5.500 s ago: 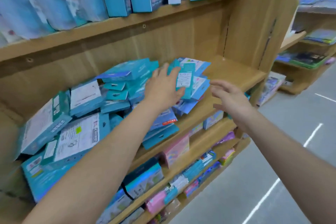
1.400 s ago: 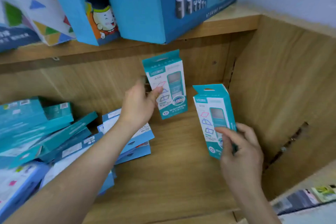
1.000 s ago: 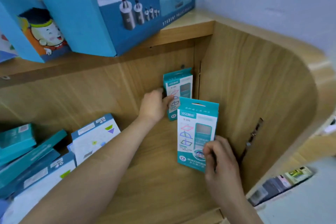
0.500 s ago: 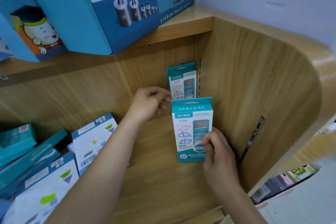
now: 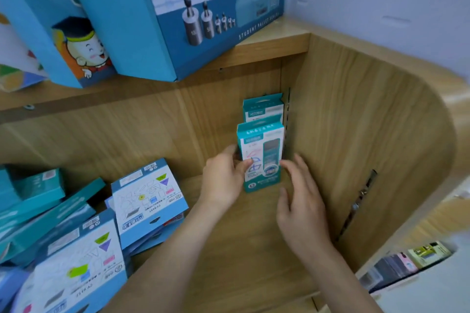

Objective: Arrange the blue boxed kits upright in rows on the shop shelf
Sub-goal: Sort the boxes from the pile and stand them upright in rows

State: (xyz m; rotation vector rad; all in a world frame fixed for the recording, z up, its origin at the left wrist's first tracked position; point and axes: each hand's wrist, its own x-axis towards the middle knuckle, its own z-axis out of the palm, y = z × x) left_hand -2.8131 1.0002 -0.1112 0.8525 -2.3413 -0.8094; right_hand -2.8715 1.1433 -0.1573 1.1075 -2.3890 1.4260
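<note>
while left hand [image 5: 223, 180] grips it, front teal-white kit [image 5: 260, 155] stands upright; right hand [image 5: 300, 201] released.

Two teal-and-white boxed kits are stood upright in the shelf's [image 5: 223, 249] back right corner. The rear kit [image 5: 263, 109] is set against the back panel; the front kit [image 5: 260, 152] is placed directly before it, covering its lower half. Geometric shapes are printed on the front face. More blue kits [image 5: 148, 198] are heaped flat at left, unsorted.
</note>
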